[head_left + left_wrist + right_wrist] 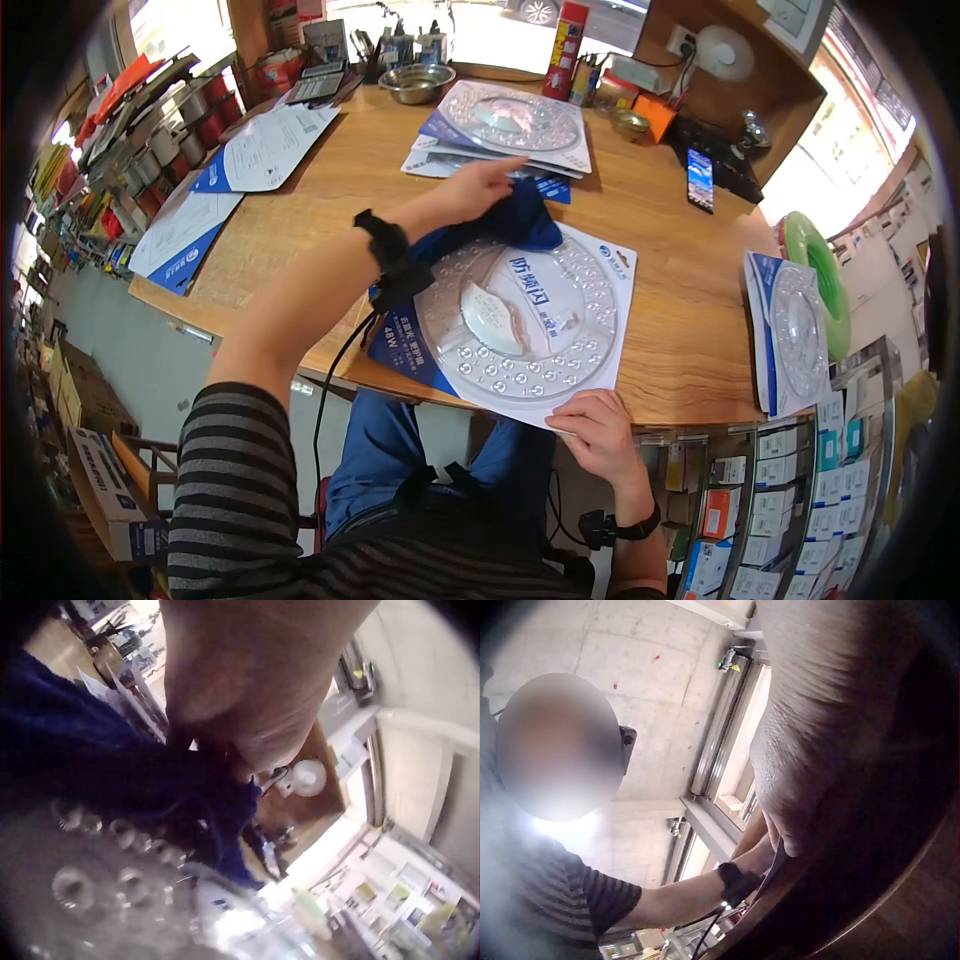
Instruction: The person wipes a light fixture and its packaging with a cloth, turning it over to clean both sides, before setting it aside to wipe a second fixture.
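A round LED light panel in a clear blister pack on a white and blue card (545,365) lies at the table's front edge, marked 48W. My left hand (472,192) reaches across and holds a dark blue cloth (535,222) bunched over the pack's far edge. In the left wrist view, the fingertips are buried in the cloth (217,802), above the clear bumps of the blister (131,885). At the near right edge of the card, my right hand (597,430) pinches it, thumb hidden beneath.
More packs (575,150) are stacked behind the cloth, near a metal bowl (418,84) and red spray can (566,50). Cards (270,150) lie at left. A phone (700,180) rests at right; another pack (795,330) stands by the table's right edge with a green ring (832,290).
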Tool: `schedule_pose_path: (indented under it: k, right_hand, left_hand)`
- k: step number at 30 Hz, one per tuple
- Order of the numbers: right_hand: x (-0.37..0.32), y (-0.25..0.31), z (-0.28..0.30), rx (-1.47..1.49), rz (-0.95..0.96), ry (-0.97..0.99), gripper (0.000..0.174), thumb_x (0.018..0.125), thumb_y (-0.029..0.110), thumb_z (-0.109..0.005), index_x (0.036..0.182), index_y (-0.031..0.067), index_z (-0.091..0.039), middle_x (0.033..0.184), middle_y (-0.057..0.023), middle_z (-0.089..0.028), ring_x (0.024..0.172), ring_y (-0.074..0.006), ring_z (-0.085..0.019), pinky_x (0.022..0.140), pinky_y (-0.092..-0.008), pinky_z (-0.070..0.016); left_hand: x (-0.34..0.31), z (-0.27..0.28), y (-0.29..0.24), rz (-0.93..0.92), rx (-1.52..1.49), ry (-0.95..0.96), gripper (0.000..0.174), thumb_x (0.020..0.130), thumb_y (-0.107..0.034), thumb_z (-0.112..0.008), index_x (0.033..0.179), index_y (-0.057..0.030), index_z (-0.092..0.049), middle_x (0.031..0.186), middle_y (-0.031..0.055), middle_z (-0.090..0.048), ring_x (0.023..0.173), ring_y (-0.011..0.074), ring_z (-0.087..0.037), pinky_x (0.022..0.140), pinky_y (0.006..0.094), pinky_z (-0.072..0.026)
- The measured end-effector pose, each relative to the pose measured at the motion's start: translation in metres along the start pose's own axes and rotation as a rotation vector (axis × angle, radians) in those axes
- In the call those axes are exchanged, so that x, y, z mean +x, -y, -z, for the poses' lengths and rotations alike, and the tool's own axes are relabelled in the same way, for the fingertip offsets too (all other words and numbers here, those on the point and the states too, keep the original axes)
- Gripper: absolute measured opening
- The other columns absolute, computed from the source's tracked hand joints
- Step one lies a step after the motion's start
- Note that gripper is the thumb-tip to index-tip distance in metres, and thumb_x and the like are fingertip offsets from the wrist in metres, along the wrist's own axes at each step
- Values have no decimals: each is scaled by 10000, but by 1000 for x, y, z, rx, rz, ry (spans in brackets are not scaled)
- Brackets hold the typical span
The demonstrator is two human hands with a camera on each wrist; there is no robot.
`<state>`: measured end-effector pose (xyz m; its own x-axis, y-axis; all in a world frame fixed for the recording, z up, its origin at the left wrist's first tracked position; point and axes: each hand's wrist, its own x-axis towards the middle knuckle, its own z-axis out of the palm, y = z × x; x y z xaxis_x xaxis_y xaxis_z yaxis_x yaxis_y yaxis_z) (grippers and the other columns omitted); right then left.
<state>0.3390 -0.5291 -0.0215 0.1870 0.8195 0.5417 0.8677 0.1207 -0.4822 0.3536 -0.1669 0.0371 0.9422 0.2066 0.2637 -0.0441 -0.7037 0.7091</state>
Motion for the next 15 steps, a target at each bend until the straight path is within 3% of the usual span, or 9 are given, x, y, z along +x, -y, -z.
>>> schedule_pose_path:
  k: [2,3,5,9,12,14,15]
  right_hand:
    - [-1,-1,-1,9,5,-15,219,649,13,-735,854,89,-716,888,-12,-652,850,-216,-599,751,-339,-439]
    - [-2,-3,-2,6,4,-16,210,653,19,-737,851,86,-715,889,-12,-652,853,-215,-600,757,-338,-439]
    - [-2,-2,-2,9,17,-14,201,657,26,-740,847,83,-714,890,-12,-653,855,-213,-600,763,-337,-440]
    - [5,8,6,21,11,28,242,663,60,-757,899,57,-703,906,-57,-654,877,-248,-599,800,-346,-447]
    - [10,18,16,66,12,63,296,692,53,-745,977,20,-676,945,-120,-650,908,-305,-592,839,-367,-456]
    - [9,25,19,61,-123,-157,272,723,14,-709,992,11,-668,983,-145,-649,923,-313,-596,842,-380,-466]
    - [13,32,24,63,-101,-212,251,749,-33,-657,1000,-25,-643,1014,-130,-657,923,-280,-600,827,-383,-471]
  left_hand:
    - [-7,25,-14,84,-356,-62,487,947,-41,-517,1420,-114,-429,1134,73,-643,963,95,-601,860,234,-485]
    - [-15,37,-25,78,-350,-65,487,947,-41,-517,1420,-114,-429,1134,73,-643,963,95,-601,860,234,-485]
    - [-36,60,-46,13,-923,-34,468,966,-83,-519,1423,-106,-419,1155,46,-630,978,74,-603,876,212,-485]
    - [-76,79,-87,-152,-1109,5,490,962,-125,-537,1426,-63,-390,1181,50,-624,1046,108,-612,912,241,-497]
    - [-105,72,-126,-175,-1201,49,503,955,-139,-549,1426,-67,-388,1206,61,-613,1057,117,-612,920,250,-499]
    - [-120,60,-148,-177,-1238,101,501,951,-144,-557,1417,-53,-397,1239,73,-594,1072,127,-607,941,277,-492]
    - [-128,51,-163,-147,-1249,125,493,951,-142,-557,1411,-48,-406,1242,75,-593,1072,132,-606,943,281,-489]
